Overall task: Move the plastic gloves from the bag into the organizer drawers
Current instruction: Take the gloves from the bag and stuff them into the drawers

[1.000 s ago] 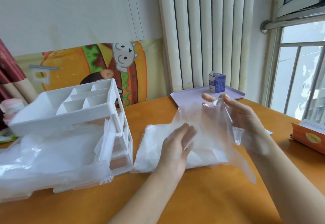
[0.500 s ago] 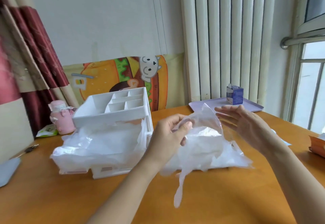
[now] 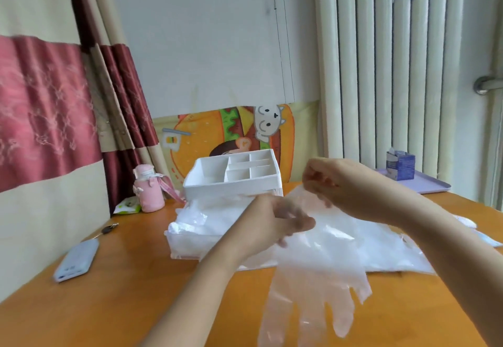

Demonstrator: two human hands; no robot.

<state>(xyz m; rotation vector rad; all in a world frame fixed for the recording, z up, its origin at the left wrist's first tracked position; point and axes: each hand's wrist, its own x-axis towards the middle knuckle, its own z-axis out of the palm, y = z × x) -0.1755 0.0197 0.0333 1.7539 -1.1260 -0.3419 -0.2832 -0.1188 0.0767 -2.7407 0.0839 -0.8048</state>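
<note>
Hanging below both hands, a plastic glove (image 3: 307, 292) is being held spread, fingers down. One cuff edge is being pinched by the left hand (image 3: 272, 224), the other by the curled right hand (image 3: 345, 186). The bag (image 3: 394, 254) is lying beneath the right wrist. The organizer (image 3: 231, 183) is standing just beyond the left hand, with its glove-filled drawer (image 3: 190, 240) open.

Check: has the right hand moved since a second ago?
Yes. The right hand has shifted left, away from the purple tray toward the white organizer, pinching a glove.
</note>
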